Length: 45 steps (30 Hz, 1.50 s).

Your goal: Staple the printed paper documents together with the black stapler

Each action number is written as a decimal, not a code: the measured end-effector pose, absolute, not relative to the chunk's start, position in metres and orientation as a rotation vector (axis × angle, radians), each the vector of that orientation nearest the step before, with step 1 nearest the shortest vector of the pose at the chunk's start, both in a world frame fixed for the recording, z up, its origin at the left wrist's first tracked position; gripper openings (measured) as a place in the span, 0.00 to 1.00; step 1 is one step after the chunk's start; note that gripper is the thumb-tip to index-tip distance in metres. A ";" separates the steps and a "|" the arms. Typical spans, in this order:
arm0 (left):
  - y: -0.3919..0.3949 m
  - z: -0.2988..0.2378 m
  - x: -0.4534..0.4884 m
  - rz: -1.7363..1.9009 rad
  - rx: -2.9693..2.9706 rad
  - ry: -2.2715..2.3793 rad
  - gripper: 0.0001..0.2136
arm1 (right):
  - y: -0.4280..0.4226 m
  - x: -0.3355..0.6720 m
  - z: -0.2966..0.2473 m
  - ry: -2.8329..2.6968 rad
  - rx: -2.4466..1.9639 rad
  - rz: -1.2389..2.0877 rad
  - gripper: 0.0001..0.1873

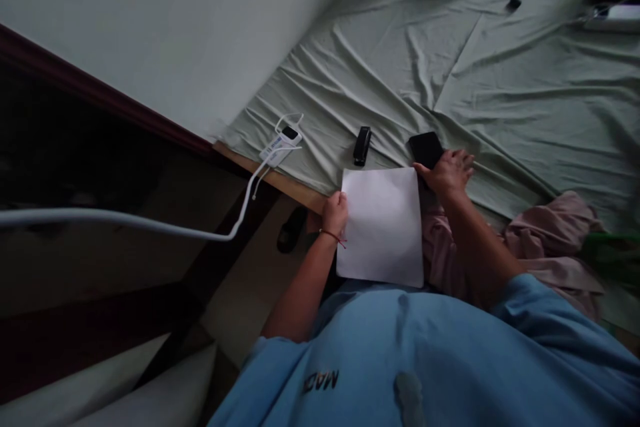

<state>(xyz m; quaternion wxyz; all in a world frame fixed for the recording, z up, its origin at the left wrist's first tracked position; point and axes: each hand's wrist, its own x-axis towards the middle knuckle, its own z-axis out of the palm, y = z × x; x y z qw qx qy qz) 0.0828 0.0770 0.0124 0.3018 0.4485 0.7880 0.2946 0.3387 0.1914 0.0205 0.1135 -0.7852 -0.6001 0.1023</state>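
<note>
Centrally, one white sheet of paper (pixel 383 223), blank on its visible face, lies flat at the near edge of a bed covered by a creased grey-green bedsheet (pixel 500 80); all places below are given from this paper. Left hand (pixel 335 212): at the paper's left edge, fingers curled over that edge and pinching it; a thin red cord circles the wrist. Right hand (pixel 449 172): at the paper's upper right corner, fingers bent and loosely spread, palm down; whether it grips the corner or only rests on it cannot be told. Black phone (pixel 426 149): just beyond the upper right corner, screen dark, touching or nearly touching the right hand's fingertips. Black stapler (pixel 362 145): just beyond the paper's top edge, apart from it. White power bank (pixel 280 145) with white cable (pixel 150 221): beyond and to the left, near the bed's wooden edge, cable trailing off leftward. Pink cloth (pixel 545 247): to the right, bunched under the right forearm. Blue shirt (pixel 425 360): nearest the camera, below the paper.
</note>
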 end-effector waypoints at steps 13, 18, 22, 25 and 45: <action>0.077 0.017 0.084 0.743 1.159 2.109 0.18 | 0.200 0.336 0.028 -1.816 -2.341 0.283 0.47; 0.076 0.015 0.083 0.775 1.176 2.091 0.17 | 0.192 0.349 0.038 -1.931 -2.259 0.338 0.44; 0.076 0.015 0.083 0.767 1.174 2.099 0.17 | 0.183 0.369 0.041 -2.246 -1.935 0.302 0.35; 0.076 0.017 0.084 0.721 1.169 2.121 0.17 | 0.178 0.380 0.036 -2.471 -1.713 0.258 0.31; 0.076 0.005 0.079 0.730 1.211 2.148 0.17 | 0.181 0.410 0.086 -2.013 -2.002 0.470 0.20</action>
